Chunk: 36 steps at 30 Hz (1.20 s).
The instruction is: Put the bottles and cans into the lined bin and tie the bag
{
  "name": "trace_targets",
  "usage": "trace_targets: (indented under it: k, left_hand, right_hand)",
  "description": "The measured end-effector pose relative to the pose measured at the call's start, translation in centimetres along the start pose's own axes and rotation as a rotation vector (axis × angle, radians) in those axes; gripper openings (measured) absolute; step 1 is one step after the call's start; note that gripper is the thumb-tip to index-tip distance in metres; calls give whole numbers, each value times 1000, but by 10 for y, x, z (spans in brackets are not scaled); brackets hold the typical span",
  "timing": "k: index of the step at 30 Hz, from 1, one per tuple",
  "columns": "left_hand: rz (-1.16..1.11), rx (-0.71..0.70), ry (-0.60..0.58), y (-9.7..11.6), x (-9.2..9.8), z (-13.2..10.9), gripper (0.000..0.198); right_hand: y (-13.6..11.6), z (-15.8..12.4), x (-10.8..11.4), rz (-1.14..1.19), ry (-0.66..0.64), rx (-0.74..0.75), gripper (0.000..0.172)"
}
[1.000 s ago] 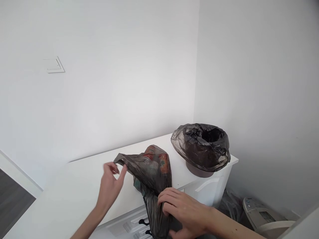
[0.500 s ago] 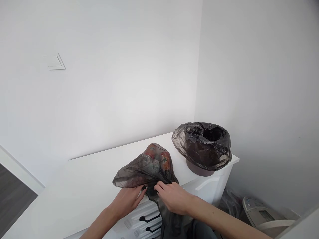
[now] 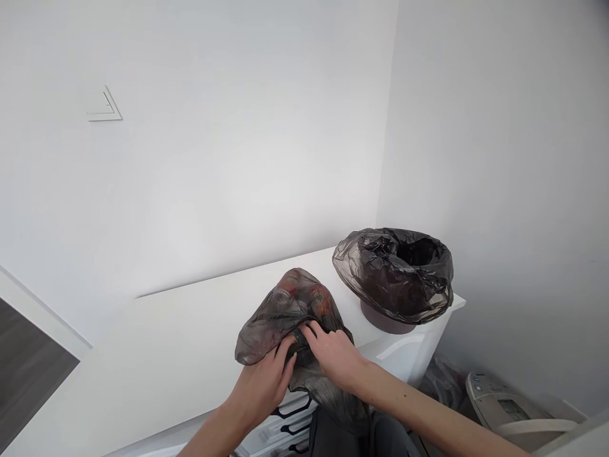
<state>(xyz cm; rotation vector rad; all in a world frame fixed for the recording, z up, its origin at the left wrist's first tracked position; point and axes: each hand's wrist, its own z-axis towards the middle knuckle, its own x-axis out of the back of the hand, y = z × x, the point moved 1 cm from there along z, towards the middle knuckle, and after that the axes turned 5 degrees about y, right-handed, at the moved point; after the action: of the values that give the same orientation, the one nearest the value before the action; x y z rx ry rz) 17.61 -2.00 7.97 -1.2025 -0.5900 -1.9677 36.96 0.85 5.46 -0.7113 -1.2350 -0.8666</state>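
Note:
A dark, see-through plastic bag (image 3: 271,317) with reddish-orange items showing through it lies on the white cabinet top (image 3: 181,336). My left hand (image 3: 266,381) grips the gathered film at the bag's near side, its fingertips partly hidden in the folds. Close beside it, my right hand (image 3: 333,355) pinches the same bag near its middle. Loose film hangs from between my hands over the cabinet's front edge. To the right stands a brown bin (image 3: 387,320), lined with another dark bag (image 3: 394,279) folded over its rim.
Black drawer handles (image 3: 295,428) show on the cabinet front below my hands. A grey appliance with a small display (image 3: 511,409) sits low at the right, near some clear plastic. Walls rise behind and to the right, with a switch (image 3: 107,108) at upper left.
Both hands have moved up onto the bag's near side and closer together. The bag's left part has bunched inward and to the right. The view has shifted slightly.

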Motion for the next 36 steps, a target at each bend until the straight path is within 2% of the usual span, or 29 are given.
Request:
trace_targets:
  k: [2,6,10,13,18,21,23,27,30,33,36]
  left_hand:
    - [35,19,15,-4,-5,1,34]
    - [-9,5,-59,-10,-13,-13,23]
    - [47,-33,-11,-7,-22,-31,19]
    - [140,-6,10,-7,-31,-36,25]
    - [205,162,-132,-15,-40,-27,44]
    - [183,227,-186,-24,-42,-16,44]
    - [173,241,-187,-31,-42,-10,40]
    - [157,269,-191,-44,-31,-7,28]
    - [172,302,-172,-50,-10,-6,27]
    - [145,458,-101,-50,15,-3,33]
    - [-45,666,-55,-50,32,0,33]
  right_hand:
    - [3,1,0,10,-11,-25,71]
    - [14,-1,5,34,-3,-120,53]
    - [23,-4,8,27,-12,-196,47]
    - [26,-4,7,14,-33,-233,44]
    - [26,-5,6,15,-7,-246,36]
    - [27,-6,4,29,14,-199,26]
    - [29,-7,0,84,39,-143,25]
    - [33,-8,-16,317,101,-17,27]
    - [37,-2,-33,480,137,-55,26]
    - [39,10,-49,560,144,-125,20]
    - [36,22,-62,574,135,-145,22]
